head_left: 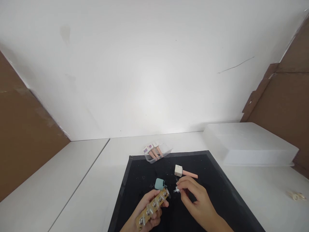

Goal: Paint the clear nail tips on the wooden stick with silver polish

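Note:
My left hand (146, 212) is closed round a tan strip (152, 206) that carries a row of several clear nail tips on silver studs. My right hand (196, 201) pinches a small white and silver piece (177, 189) close to the strip's far end. Both hands hover over a black mat (214, 190). A small teal bottle (159, 184) stands on the mat just beyond the strip. A nail polish bottle with a white square cap and pink body (184, 172) lies on its side beyond my right hand.
A clear tray (166, 150) holding several pink polish bottles sits at the mat's far edge. A large translucent white box (248, 145) stands at the right. A small pale object (296, 195) lies on the white table (91, 180) far right. A white wall rises behind.

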Available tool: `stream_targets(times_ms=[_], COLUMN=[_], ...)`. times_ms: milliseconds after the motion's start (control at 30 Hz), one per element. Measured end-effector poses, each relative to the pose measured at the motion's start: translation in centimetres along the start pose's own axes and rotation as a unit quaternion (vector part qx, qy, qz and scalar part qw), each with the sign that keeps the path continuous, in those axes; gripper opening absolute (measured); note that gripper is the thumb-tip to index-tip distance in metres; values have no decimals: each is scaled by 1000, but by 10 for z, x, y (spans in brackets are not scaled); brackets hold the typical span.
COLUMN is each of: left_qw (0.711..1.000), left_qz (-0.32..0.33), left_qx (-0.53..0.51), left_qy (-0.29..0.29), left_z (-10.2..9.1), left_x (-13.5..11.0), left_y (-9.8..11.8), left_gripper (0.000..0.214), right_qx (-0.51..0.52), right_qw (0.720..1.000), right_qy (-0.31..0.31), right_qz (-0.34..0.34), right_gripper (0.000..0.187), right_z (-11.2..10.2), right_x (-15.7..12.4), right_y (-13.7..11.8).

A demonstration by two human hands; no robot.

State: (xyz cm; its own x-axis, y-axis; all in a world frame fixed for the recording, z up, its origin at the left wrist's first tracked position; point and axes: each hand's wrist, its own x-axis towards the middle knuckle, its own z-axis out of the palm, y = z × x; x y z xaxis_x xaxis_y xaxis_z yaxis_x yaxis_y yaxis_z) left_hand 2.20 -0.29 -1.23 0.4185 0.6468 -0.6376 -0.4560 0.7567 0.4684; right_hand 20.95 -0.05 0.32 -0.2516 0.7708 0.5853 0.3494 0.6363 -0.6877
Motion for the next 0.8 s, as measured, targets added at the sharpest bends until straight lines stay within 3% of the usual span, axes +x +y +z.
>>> stream_targets(times_ms=[800], left_qw=[1000], left_qz=[-2], left_qx=[0], left_qy=[6], left_z=[-2], left_x=[1], left_y=[0], left_gripper=[22], right_qx=[8], right_qw=[998], right_qy=[-54], right_qz=[16], right_gripper=[21], right_z=[1], right_x=[0], right_y=[-1])
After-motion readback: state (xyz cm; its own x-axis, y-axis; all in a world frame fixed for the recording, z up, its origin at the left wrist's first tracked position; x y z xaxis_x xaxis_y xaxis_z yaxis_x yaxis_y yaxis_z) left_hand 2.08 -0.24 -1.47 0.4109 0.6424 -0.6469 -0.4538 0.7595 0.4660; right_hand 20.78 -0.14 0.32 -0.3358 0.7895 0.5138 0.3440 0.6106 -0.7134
